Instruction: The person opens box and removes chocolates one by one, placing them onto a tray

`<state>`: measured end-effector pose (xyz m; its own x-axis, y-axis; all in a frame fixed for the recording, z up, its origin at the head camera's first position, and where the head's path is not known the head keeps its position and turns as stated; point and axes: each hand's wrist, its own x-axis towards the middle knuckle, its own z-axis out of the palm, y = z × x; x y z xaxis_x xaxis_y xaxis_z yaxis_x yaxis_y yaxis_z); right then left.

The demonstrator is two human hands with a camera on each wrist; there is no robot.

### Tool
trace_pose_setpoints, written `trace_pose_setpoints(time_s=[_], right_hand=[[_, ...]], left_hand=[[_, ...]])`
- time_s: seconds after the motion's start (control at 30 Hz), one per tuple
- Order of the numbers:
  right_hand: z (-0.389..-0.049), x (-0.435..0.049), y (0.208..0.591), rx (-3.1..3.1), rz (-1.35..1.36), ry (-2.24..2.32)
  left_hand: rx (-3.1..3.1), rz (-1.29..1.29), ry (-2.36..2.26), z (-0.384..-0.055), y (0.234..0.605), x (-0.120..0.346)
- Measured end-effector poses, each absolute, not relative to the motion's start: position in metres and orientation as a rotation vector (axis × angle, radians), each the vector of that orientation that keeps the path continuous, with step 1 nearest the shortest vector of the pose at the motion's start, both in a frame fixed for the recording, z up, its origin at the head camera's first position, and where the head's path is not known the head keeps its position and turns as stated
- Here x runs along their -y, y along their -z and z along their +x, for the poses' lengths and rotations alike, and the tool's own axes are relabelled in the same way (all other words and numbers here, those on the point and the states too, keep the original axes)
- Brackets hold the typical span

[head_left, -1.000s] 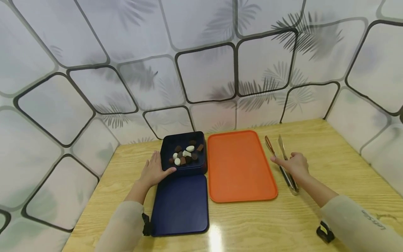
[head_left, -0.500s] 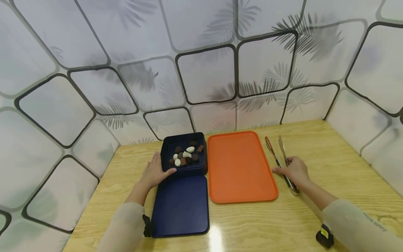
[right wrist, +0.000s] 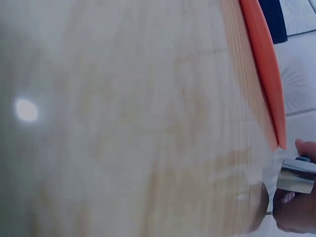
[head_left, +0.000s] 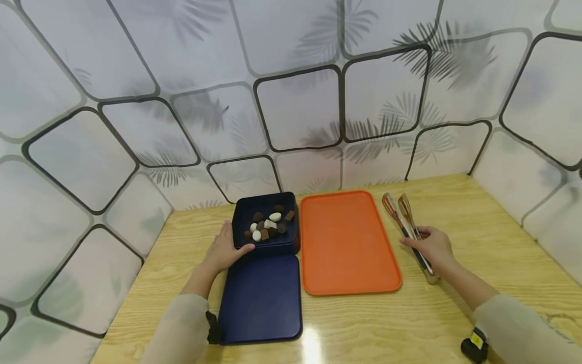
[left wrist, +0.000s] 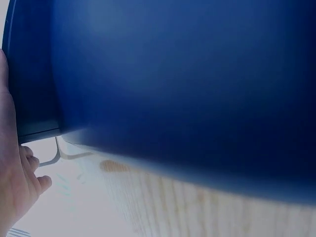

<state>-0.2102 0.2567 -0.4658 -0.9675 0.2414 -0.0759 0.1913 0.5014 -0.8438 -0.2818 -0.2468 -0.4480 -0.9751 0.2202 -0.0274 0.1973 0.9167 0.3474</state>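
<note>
On the left, my left hand rests against a dark blue box, its straight fingers along the left wall and its thumb at the front edge. Several dark, brown and white chocolates lie inside the box. Metal tongs with brown tips are gripped near their middle by my right hand, right of an orange tray. The tongs' tips are raised and apart. In the right wrist view, the metal end of the tongs shows beside the hand, which is partly cut off.
A flat dark blue lid or tray lies in front of the box and fills much of the left wrist view. The wooden table meets a patterned wall at the back and sides.
My right hand has closed round the tongs, and their tips have lifted and drawn nearer together. The left hand has stayed at the box.
</note>
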Motion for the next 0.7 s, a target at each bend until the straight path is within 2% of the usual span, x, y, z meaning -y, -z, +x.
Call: trace_pose_setpoints(time_s=[0.2, 0.5, 0.7], right_hand=[[-0.215, -0.259, 0.462, 2.643, -0.36, -1.616], [-0.216, -0.253, 0.456, 2.805, -0.021, -1.453], [-0.215, -0.242, 0.452, 2.812, 0.095, -1.362]], left_hand=[[-2.998, 0.334, -0.547, -0.28, 0.448, 0.248], [-3.01, 0.357, -0.555, -0.281, 0.451, 0.251], [-3.005, 0.374, -0.561, -0.281, 0.452, 0.252]])
